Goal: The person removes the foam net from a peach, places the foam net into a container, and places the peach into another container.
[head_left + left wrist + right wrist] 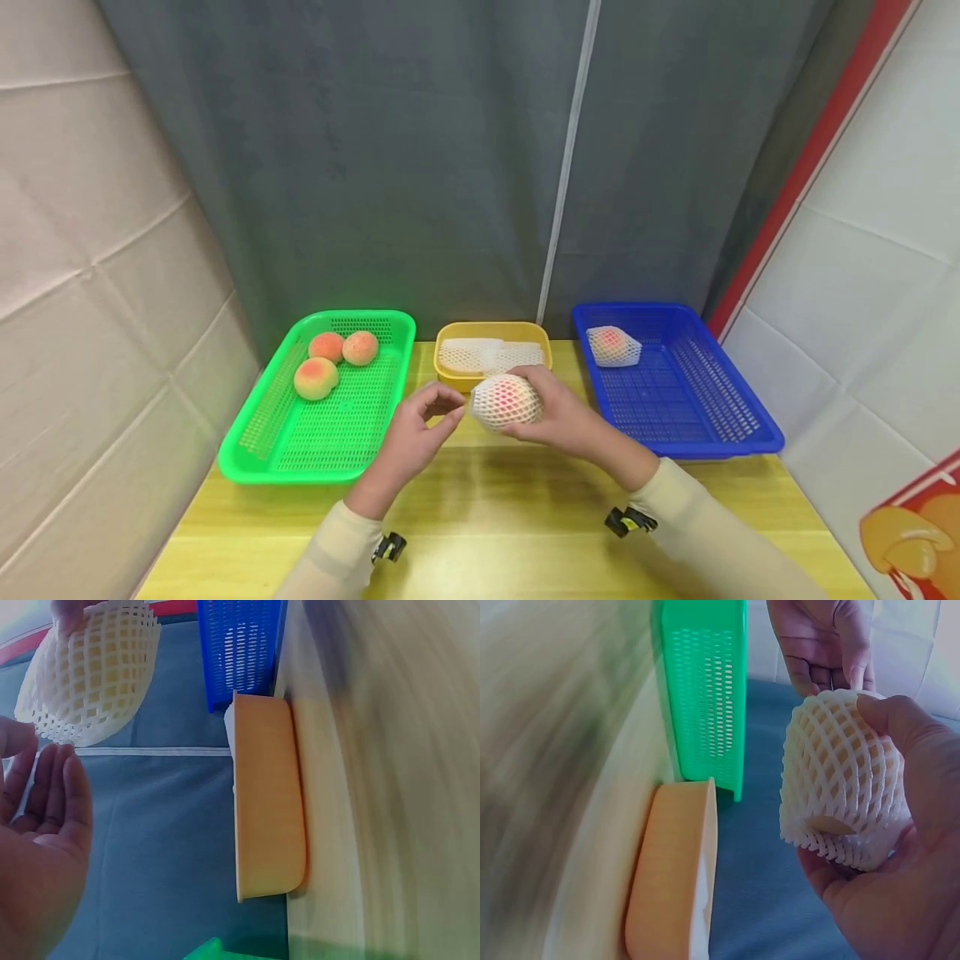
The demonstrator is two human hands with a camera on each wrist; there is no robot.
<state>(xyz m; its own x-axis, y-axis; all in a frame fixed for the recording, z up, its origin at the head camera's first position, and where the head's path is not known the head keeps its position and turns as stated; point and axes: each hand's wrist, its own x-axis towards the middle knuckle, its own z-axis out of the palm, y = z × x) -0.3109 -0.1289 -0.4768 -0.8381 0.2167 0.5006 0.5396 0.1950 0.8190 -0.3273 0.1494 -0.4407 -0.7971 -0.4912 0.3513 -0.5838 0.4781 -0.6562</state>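
The right hand (558, 417) holds a peach (508, 402) in a white foam net (844, 761), with thumb and fingers curled round it from the right; the left hand (412, 429) is at the left end, its thumb and first finger together on the edge of the net, the other fingers loosely bent; this peach is up over the wooden table (480, 521), just on the near side of the small yellow tub (457, 382); in that tub lie more white foam nets (472, 356); to the left sits a green plastic basket (288, 477), with three bare peaches (316, 379) close together in its far left part; to the right sits a blue plastic basket (652, 400), and one netted peach (611, 343) lies in its far left corner; a dark grey curtain (375, 167) hangs at the far side, behind the baskets and the tub.
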